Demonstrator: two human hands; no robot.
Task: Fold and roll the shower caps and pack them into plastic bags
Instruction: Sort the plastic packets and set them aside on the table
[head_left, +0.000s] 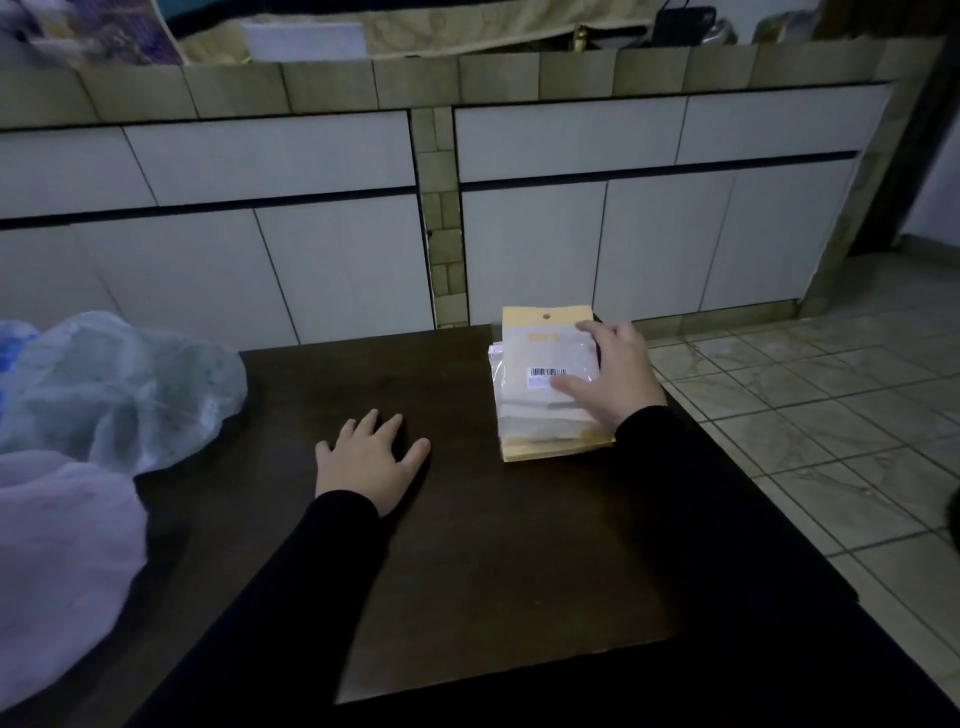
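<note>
The right hand is resting with spread fingers on the stack of clear plastic bags with yellow card headers at the dark brown tabletop's far right corner; the left hand is lying flat, empty, nearby.

Dim, bluish indoor light, no strong source visible. Dark table nearly swallows black sleeves. Soft shadows under hands. Faint sheen on floor tiles at right. Wide-angle bending at edges; top-left corner smeared, blurry.
</note>
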